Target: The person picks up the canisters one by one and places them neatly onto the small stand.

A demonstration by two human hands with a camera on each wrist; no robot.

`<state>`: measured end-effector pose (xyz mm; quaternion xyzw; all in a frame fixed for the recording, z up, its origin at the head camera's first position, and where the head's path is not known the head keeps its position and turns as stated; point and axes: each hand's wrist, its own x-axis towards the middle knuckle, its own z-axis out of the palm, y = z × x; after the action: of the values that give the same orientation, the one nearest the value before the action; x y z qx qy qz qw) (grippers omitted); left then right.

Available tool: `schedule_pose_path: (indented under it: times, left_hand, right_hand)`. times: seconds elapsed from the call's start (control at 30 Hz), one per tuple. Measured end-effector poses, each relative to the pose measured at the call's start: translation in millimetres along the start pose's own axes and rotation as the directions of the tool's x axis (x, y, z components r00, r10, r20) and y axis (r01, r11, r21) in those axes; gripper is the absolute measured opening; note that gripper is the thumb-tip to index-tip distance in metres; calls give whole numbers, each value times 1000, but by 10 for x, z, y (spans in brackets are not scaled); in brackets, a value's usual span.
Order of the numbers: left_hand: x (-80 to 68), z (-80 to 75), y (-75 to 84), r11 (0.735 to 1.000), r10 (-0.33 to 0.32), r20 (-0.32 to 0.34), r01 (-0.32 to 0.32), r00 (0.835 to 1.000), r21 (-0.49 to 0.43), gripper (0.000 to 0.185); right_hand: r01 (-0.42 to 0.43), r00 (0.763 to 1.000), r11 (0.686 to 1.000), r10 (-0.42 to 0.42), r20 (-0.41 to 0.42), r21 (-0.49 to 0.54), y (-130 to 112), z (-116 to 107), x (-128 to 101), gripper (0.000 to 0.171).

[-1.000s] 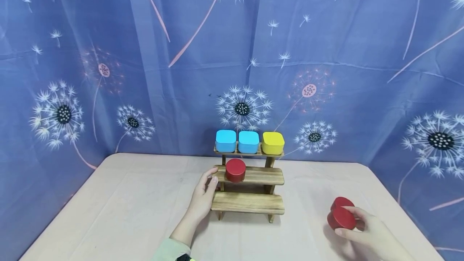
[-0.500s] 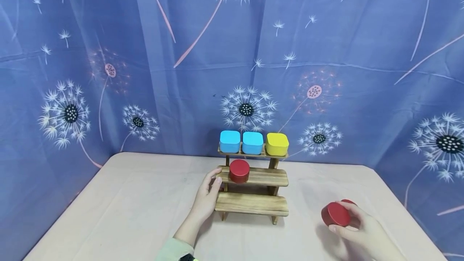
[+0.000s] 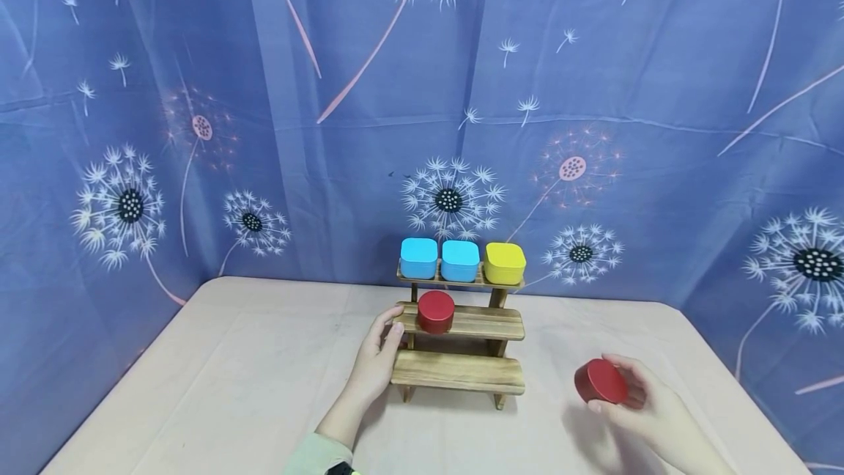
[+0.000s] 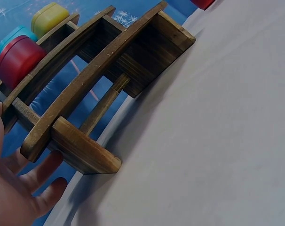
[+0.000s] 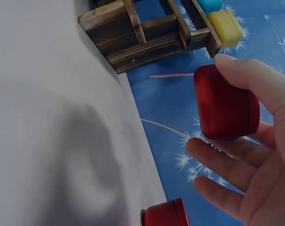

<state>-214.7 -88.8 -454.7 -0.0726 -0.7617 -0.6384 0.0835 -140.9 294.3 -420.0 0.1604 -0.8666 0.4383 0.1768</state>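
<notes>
The right hand [image 3: 636, 405] at lower right pinches a red tin [image 3: 600, 381] by thumb and fingertips, off the desk [image 3: 250, 380]; so light a hold could drop it. The left hand [image 3: 376, 358], fingers relaxed, rests against the wooden rack [image 3: 461, 372] at centre, where another red tin [image 3: 436, 311] sits.

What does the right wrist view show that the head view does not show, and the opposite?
Only the right wrist view shows a second red tin lying on the table below the right hand.

Only the head view shows the left hand resting against the left end of the wooden stand, a red tin on the middle step, and both blue tins.

Both views show the right hand gripping a red tin in the air, the stand, the yellow tin on the top step, and the table.
</notes>
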Motion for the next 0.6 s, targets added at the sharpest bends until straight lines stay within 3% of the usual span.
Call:
schedule_pose_path:
  times: [0.2, 0.3, 0.47, 0.6]
  left_hand:
    - [-2, 7, 27, 1000, -6, -2, 6, 1000, -2, 39]
    - [-32, 3, 122, 1000, -12, -4, 12, 1000, -10, 38]
    - [-109, -20, 334, 1000, -20, -1, 20, 1000, -5, 37]
    - [-131, -31, 394, 1000, -29, 1, 29, 1000, 4, 37]
  right_hand:
    - [67, 998, 997, -67, 10, 38, -27, 33, 42, 59]
    - [80, 997, 996, -80, 11, 41, -50, 36, 64, 59]
    - [-53, 998, 999, 53, 28, -12, -145, 52, 120, 60]
    - [-127, 990, 990, 130, 48, -54, -228, 84, 170, 60]
